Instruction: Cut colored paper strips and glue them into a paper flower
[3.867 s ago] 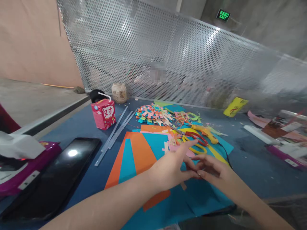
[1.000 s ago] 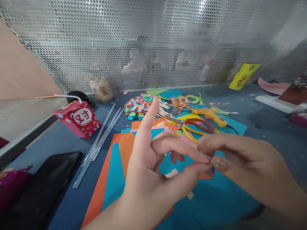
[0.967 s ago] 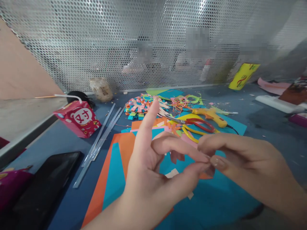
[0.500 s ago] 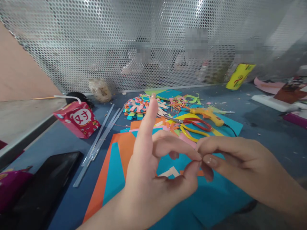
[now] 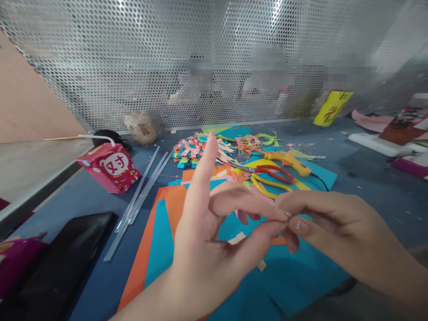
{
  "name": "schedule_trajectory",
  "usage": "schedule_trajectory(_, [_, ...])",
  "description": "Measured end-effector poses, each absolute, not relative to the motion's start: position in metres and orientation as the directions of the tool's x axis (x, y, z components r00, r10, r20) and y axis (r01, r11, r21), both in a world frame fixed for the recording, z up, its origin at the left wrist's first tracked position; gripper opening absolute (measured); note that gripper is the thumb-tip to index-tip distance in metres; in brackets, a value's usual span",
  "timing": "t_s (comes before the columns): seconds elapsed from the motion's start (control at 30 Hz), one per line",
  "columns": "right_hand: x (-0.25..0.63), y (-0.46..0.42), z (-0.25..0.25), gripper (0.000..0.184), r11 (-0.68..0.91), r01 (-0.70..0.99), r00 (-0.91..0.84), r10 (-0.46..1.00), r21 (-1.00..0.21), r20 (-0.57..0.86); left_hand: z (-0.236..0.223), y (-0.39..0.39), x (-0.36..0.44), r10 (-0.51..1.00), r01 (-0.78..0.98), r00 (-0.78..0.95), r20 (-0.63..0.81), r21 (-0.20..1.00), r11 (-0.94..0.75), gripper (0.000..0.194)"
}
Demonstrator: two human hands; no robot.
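Observation:
My left hand (image 5: 214, 232) is raised over the table, index finger pointing up, thumb and middle finger pinched together at their tips. My right hand (image 5: 331, 227) meets it from the right, its thumb and forefinger pinched at the same spot. Whatever sits between the fingertips is too small to make out. Below the hands lie blue and orange paper sheets (image 5: 163, 232) with small cut scraps. Behind them are red and yellow scissors (image 5: 272, 177), a yellow glue gun (image 5: 290, 161) and a round multicoloured paper flower (image 5: 194, 149).
A red drink carton (image 5: 109, 167) with a straw stands at the left, beside several clear glue sticks (image 5: 140, 196). A black phone (image 5: 63, 263) lies front left. A perforated metal screen (image 5: 187, 58) walls off the back, with people behind it. A yellow packet (image 5: 331, 108) leans at right.
Since several seconds ago both hands rose from the paper toward the camera. In the last second they shifted only slightly, still pinched together at the fingertips.

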State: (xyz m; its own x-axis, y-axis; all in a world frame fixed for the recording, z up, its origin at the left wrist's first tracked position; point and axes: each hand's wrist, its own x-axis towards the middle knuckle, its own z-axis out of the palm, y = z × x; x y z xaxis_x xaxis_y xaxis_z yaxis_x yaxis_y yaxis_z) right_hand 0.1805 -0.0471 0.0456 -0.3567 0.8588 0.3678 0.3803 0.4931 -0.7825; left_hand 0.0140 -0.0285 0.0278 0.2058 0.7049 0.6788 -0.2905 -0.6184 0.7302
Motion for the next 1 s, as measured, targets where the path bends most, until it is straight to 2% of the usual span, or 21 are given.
schedule_trajectory(0.37, [0.18,-0.048,0.043,0.028,0.399,0.221,-0.426,0.861,-0.89,0.28,0.029,-0.033,0.014,0.748,-0.363,0.215,0.628,0.762,-0.536,0.072])
schedule_trajectory(0.53, [0.177,-0.05,0.038,0.028,0.314,0.135,-0.464,0.858,-0.94,0.221,0.03,-0.033,0.014,0.712,-0.276,0.163,0.683,0.724,-0.632,0.071])
schedule_trajectory(0.73, [0.17,-0.051,0.037,0.028,0.172,-0.053,-0.507,0.844,-0.984,0.175,0.032,-0.035,0.014,0.683,-0.148,0.13,0.719,0.695,-0.703,0.079])
schedule_trajectory(0.87, [0.168,-0.053,0.041,0.032,0.2,0.064,-0.482,0.864,-0.978,0.146,0.032,-0.036,0.013,0.71,-0.144,0.103,0.697,0.716,-0.683,0.086])
schedule_trajectory(1.0, [0.169,-0.056,0.038,0.044,0.235,0.172,-0.449,0.883,-0.957,0.137,0.031,-0.034,0.012,0.711,-0.16,0.119,0.693,0.72,-0.675,0.09])
